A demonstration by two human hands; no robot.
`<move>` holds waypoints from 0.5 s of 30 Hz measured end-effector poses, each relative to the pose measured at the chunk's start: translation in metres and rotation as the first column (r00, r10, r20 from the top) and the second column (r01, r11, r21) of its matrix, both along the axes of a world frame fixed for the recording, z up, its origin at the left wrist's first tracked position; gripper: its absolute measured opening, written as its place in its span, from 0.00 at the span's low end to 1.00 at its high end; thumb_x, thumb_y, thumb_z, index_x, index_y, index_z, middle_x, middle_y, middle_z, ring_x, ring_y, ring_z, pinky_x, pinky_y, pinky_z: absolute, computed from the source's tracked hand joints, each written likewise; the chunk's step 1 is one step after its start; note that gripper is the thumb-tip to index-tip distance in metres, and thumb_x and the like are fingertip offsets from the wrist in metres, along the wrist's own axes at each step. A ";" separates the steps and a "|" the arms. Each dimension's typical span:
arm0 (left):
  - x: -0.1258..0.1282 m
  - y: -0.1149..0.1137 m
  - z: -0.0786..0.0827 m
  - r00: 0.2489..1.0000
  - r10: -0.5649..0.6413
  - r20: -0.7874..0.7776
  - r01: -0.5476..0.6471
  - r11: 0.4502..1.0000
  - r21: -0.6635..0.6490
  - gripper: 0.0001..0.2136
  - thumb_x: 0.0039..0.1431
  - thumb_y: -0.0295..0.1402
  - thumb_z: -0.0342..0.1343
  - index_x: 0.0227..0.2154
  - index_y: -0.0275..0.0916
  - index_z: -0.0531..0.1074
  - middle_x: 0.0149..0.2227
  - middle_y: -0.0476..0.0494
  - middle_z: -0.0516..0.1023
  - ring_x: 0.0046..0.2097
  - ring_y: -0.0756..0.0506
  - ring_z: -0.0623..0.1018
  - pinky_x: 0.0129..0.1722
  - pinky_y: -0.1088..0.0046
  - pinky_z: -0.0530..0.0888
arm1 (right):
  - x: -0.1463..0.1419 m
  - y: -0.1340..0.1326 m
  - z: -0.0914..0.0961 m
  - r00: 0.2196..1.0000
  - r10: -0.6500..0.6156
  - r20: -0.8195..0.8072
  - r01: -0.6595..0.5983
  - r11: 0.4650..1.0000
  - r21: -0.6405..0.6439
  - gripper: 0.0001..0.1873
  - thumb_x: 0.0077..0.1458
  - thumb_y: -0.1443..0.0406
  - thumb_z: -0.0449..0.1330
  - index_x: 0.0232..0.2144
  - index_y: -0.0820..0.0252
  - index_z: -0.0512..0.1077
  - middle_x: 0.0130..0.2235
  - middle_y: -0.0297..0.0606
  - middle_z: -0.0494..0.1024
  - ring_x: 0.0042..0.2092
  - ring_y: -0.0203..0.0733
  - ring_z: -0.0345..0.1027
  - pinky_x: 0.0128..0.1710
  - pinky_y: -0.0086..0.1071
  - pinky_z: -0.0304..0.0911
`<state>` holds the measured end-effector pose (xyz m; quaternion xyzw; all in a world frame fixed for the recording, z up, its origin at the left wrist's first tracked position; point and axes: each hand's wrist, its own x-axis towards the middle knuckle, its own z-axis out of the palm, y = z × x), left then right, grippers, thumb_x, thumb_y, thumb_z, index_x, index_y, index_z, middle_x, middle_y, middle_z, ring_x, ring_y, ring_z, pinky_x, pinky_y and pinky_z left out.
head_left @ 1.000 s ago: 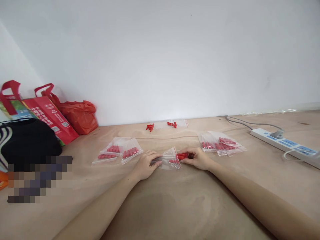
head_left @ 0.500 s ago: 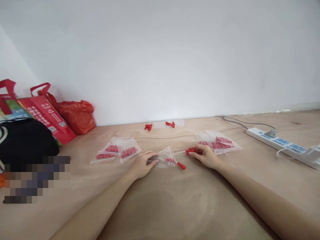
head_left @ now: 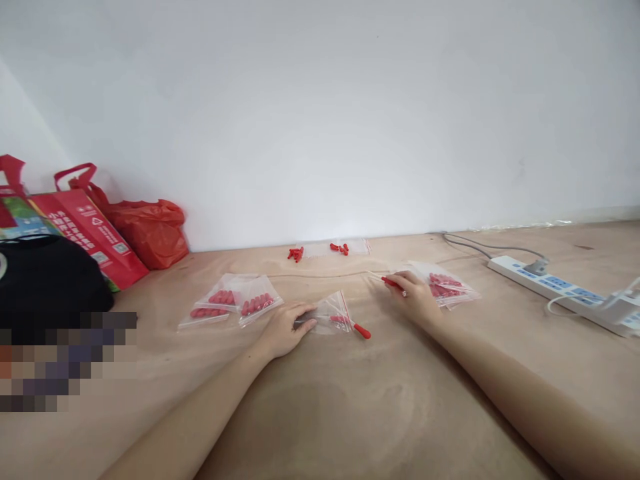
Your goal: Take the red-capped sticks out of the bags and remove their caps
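Observation:
My left hand (head_left: 286, 328) rests on the brown surface, fingers pinching the left edge of a small clear zip bag (head_left: 331, 315) that holds a few red pieces. One red piece (head_left: 362, 331) lies loose just outside the bag's mouth. My right hand (head_left: 416, 297) is farther back and to the right, fingers closed on a thin clear-and-red stick (head_left: 384, 280) pointing left. It sits right beside a pile of filled bags (head_left: 446, 285).
More filled bags (head_left: 231, 301) lie to the left. Loose red pieces (head_left: 296, 253) and flat clear bags (head_left: 356, 247) sit by the wall. A white power strip (head_left: 560, 291) with cables is at right. Red bags (head_left: 145, 231) and a black bag (head_left: 50, 280) stand at left.
My right hand has pulled away from the bag's mouth, moving back and right toward the pile with the thin stick. A red piece now lies loose beside the bag. My left hand stayed.

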<state>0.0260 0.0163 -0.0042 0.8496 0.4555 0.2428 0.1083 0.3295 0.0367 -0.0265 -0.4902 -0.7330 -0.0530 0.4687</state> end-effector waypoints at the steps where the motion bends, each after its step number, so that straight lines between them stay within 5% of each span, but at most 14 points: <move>1: 0.000 0.000 0.000 1.000 0.001 -0.002 -0.001 1.000 -0.003 0.14 0.54 0.35 0.50 0.42 0.40 0.70 0.44 0.45 0.74 0.45 0.45 0.72 0.47 0.68 0.68 | -0.003 0.001 -0.003 0.994 -0.006 0.108 0.006 1.000 -0.002 0.14 0.56 0.63 0.47 0.37 0.57 0.72 0.37 0.43 0.72 0.37 0.41 0.68 0.35 0.34 0.65; 7: -0.001 -0.001 0.001 1.000 -0.018 0.003 0.018 1.000 -0.001 0.14 0.54 0.36 0.49 0.43 0.40 0.70 0.45 0.45 0.74 0.46 0.45 0.73 0.46 0.68 0.68 | -0.014 -0.004 -0.003 0.861 0.022 0.508 0.079 0.981 -0.177 0.15 0.56 0.69 0.46 0.41 0.56 0.69 0.42 0.43 0.69 0.35 0.39 0.67 0.33 0.31 0.62; 15: 0.002 -0.002 0.004 1.000 -0.016 -0.009 0.016 1.000 -0.002 0.13 0.54 0.35 0.50 0.41 0.40 0.71 0.45 0.44 0.74 0.45 0.45 0.73 0.47 0.67 0.68 | -0.019 -0.008 0.001 0.882 0.042 0.469 0.078 0.969 -0.234 0.17 0.53 0.71 0.50 0.46 0.62 0.64 0.42 0.45 0.70 0.41 0.42 0.66 0.40 0.33 0.62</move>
